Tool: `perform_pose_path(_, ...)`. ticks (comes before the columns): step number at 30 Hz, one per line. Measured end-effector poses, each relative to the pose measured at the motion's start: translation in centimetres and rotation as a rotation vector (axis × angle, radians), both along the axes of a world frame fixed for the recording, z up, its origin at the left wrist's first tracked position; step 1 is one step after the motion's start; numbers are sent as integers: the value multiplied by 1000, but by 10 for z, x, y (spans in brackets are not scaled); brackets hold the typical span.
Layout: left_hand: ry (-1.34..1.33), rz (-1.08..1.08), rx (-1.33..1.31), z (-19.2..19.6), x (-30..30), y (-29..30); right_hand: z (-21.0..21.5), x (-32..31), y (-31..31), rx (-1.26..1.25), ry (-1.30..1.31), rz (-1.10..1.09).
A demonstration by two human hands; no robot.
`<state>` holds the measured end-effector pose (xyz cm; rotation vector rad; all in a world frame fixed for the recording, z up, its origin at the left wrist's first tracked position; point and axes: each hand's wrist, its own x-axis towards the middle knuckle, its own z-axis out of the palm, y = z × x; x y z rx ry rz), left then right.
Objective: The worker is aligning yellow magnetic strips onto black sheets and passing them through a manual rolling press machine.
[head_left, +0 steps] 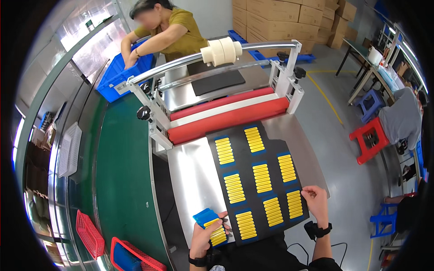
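Note:
My left hand (202, 235) is closed round a small stack of blue pieces with yellow strips (218, 237), held low over the metal table's near edge. A black mat (246, 169) lies on the table, its far end close to the red rollers. Several blue pieces with rows of yellow strips (235, 189) are laid out on it, apart from each other. At the mat's right edge my right hand (318, 198) has thumb and fingers pinched together, touching the corner of the nearest right piece (294, 204). Whatever lies between those fingertips is too small to make out.
A roller machine with red rollers (235, 118) spans the table. Beyond it a person (181, 31) reaches into a blue crate (113, 74). Red baskets (90, 235) stand on the green belt (122, 167) at left. On the right are a red stool (368, 140) and a seated person.

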<state>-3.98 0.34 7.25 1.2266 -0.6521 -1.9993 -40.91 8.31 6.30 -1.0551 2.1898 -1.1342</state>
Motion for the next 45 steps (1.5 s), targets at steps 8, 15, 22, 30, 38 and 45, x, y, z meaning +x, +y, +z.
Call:
perform_pose_path(8,-18,-9,21,2,2,-1,4,7,-3,-40,-46,-51)
perform_pose_path(15,-33,-11,28,2,2,-2,-7,4,-3,-74,-47,-51)
perform_pose_path(22,-8,-3,27,1,2,-2,-3,6,-10,-71,-51,-74)
perform_pose_path(30,-1,-4,24,0,-1,-3,-2,4,-14,-59,19,-72)
perform_pose_path(38,-9,9,10,4,0,-3,-4,0,-16,-71,-14,-63)
perform_pose_path(45,26,-1,12,3,2,-4,9,-3,-19,64,6,-48)
